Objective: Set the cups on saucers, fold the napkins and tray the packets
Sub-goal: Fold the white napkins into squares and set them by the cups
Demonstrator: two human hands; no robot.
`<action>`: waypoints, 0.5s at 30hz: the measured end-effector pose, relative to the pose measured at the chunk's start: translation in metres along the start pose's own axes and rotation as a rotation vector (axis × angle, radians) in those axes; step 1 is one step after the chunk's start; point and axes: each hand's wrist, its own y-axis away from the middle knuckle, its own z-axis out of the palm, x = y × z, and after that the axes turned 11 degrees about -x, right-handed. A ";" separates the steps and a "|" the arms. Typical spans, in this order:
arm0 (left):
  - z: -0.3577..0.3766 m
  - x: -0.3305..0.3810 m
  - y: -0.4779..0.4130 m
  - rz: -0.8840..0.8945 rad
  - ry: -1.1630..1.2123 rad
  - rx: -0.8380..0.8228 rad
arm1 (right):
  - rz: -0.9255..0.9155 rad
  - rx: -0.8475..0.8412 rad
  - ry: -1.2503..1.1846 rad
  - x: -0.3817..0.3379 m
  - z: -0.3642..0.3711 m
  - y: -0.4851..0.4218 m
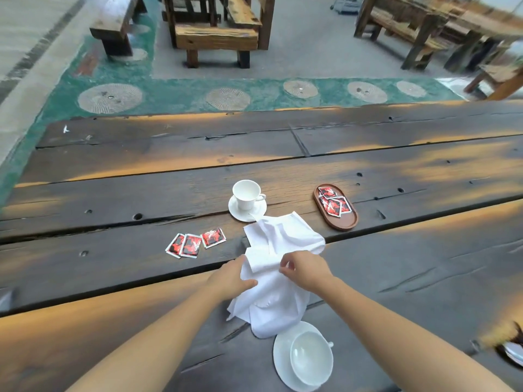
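White cloth napkins [283,239] lie crumpled in the middle of the dark wooden table [113,193]. My left hand [232,275] and my right hand [304,268] both pinch the upper edge of the nearer napkin [271,304], lifting it a little. A white cup [246,193] stands on its saucer [236,212] just beyond the cloth. A second cup [311,357] sits on a saucer [283,360] close to me, its rim under the napkin's corner. Three red packets [195,243] lie loose at the left. A brown oval tray [343,222] at the right holds more packets [334,203].
Deep cracks and knot holes run along the table planks. Part of a dark object [512,352] shows at the right edge. Beyond the table are wooden benches [218,38], other tables [452,24] and a green strip of floor with round stones.
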 end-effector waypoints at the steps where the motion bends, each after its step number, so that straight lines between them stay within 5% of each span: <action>1: 0.002 0.004 -0.004 -0.002 0.013 0.006 | -0.012 -0.056 -0.012 0.000 -0.001 0.002; 11: 0.020 0.028 -0.035 -0.061 0.389 0.201 | -0.139 -0.147 -0.031 0.015 -0.012 -0.015; 15: 0.010 0.041 -0.040 0.017 0.366 0.229 | -0.229 0.023 -0.161 0.017 -0.026 -0.025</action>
